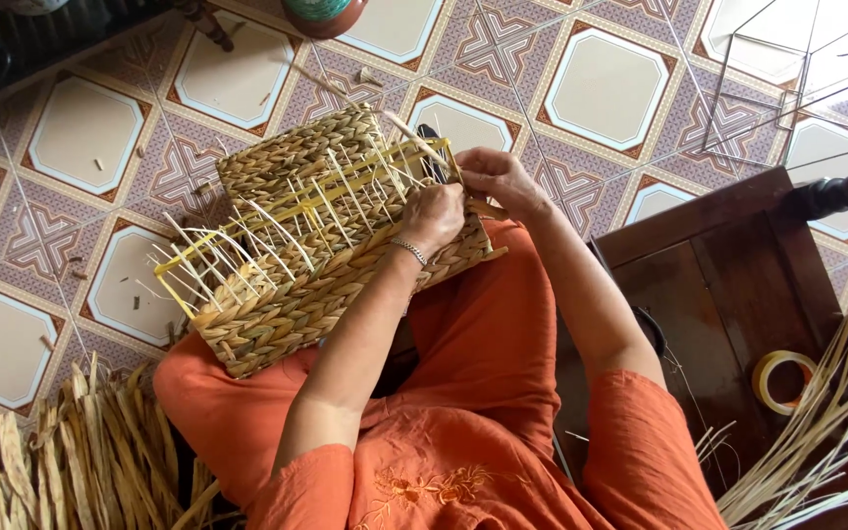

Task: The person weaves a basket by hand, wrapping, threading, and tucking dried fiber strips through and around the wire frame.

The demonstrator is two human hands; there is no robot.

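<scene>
While the half-woven basket [316, 236] rests tilted across the person's lap, on orange cloth, both hands meet at its far right corner. It is a boxy, rectangular piece: thick braided rush, tan and ropy, forms the walls in plaited rows, and a flat yellow frame [345, 191] runs along the rim, with many thin pale stakes [238, 250] sticking out stiff and bristly between the braids. The left hand [434, 216], a slim metal bracelet [409, 250] at its wrist, lies on top of the woven wall with its fingers curled down and pressed against the braid at the rim. The right hand [498, 182] sits just beside it, touching it, its fingers bent inward at the yellow frame; whether they pinch a strand or only press on the rim cannot be told, since the fingertips are hidden. Below the basket the floor [80, 147] is glossy patterned tile, cream octagons set in brown and mauve borders, littered with short straw scraps. A heap of flat dried rush [71, 451] lies at the lower left, coarse and ribbon-like. At the right stands a dark wooden bench [728, 285] carrying a roll of yellowish tape [782, 378], and a fan of long pale splints [807, 442] crosses its near corner.
</scene>
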